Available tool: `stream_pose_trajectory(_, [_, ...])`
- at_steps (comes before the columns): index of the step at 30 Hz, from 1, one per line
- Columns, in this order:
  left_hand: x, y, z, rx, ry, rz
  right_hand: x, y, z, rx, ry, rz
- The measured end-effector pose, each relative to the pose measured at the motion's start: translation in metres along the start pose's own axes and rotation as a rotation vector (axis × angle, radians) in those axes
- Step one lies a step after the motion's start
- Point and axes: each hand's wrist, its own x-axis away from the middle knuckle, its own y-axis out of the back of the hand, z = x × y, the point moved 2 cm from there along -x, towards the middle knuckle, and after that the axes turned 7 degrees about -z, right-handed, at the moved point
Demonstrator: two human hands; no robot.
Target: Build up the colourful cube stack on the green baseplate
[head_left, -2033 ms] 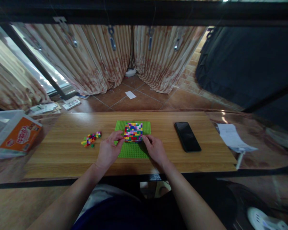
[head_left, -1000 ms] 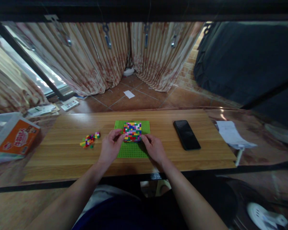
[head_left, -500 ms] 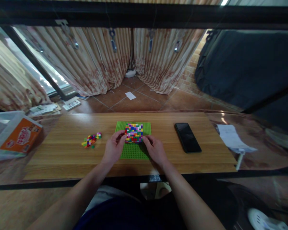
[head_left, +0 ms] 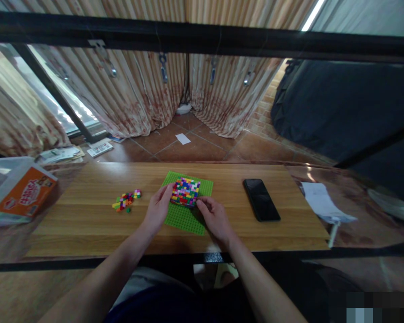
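A block of many-coloured toy building bricks (head_left: 186, 191) sits on a green studded baseplate (head_left: 185, 220), which lies turned at an angle on the wooden table. My left hand (head_left: 159, 208) is against the block's left side, its fingers along the edge. At the lower right corner of the block, the fingertips of my right hand (head_left: 216, 217) are pinched together against it. Whether a small brick is between those fingertips is hidden. Left of my left hand lies a small pile of loose coloured bricks (head_left: 124, 201).
A black smartphone (head_left: 261, 200) lies on the right of the wooden table (head_left: 87, 224). Beyond the table's left end stands a clear plastic box (head_left: 6, 179) with an orange label. White paper (head_left: 319, 199) lies past the right end. A dark metal bar (head_left: 202, 38) crosses above.
The baseplate and the brick block have turned clockwise between my hands. My left fingers now lie straighter along the block's side. The whole view has tilted slightly upward.
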Motion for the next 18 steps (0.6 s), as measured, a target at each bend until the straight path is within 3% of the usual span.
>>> stream_pose_trajectory(3, [-0.011, -0.001, -0.004, 0.016, 0.064, 0.01, 0.011, -0.012, 0.002, -0.116, -0.054, 0.136])
stream_pose_trajectory(7, [-0.015, -0.015, -0.009, -0.005, 0.127, 0.116, 0.029, -0.028, 0.01, -0.212, -0.093, 0.43])
stream_pose_trajectory(10, [-0.011, -0.029, -0.009, -0.026, 0.167, 0.206, 0.037, -0.024, 0.021, -0.305, -0.217, 0.692])
stream_pose_trajectory(12, [-0.008, -0.034, -0.008, 0.007, 0.166, 0.2, 0.037, -0.012, 0.028, -0.369, -0.287, 0.789])
stream_pose_trajectory(14, [-0.007, -0.033, -0.006, 0.09, 0.142, 0.129, 0.029, 0.005, 0.032, -0.422, -0.271, 0.667])
stream_pose_trajectory(18, [-0.002, -0.025, -0.002, 0.235, 0.12, 0.016, 0.002, 0.031, 0.024, -0.403, -0.108, -0.027])
